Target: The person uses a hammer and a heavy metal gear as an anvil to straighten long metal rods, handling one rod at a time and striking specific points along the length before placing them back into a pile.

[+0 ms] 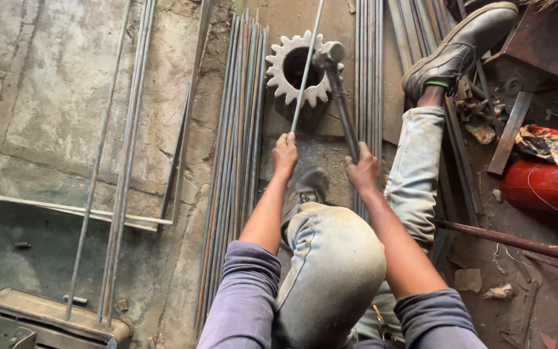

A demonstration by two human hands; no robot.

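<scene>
The floor (66, 97) is rough concrete, strewn with long thin bars; a thick bundle (237, 129) runs from 6 to 12 o'clock just left of the person's knee. The gear (290, 68), a pale toothed wheel, lies flat at 12 o'clock from the hands and looks heavy and solid, a steady block to work on.

The rod (306, 68) lies across the gear, its near end in the left hand (285, 155), whose grip is clenched around it. It looks stiff but whippy over that length, light for one hand, probably smooth and apt to jump when struck, so a firm hold close behind the gear suits it.

The hammer (340, 97) is in the right hand (363, 171), grip closed on the low end of the dark handle, its head resting at the gear's rim at about 1 o'clock. It looks head-heavy.

The rod's far end runs out of view at the top. Where exactly it touches the gear is hard to make out, and the fingers are hidden behind both fists. The red cylinder (540, 187) at 3 o'clock is cut off.
</scene>
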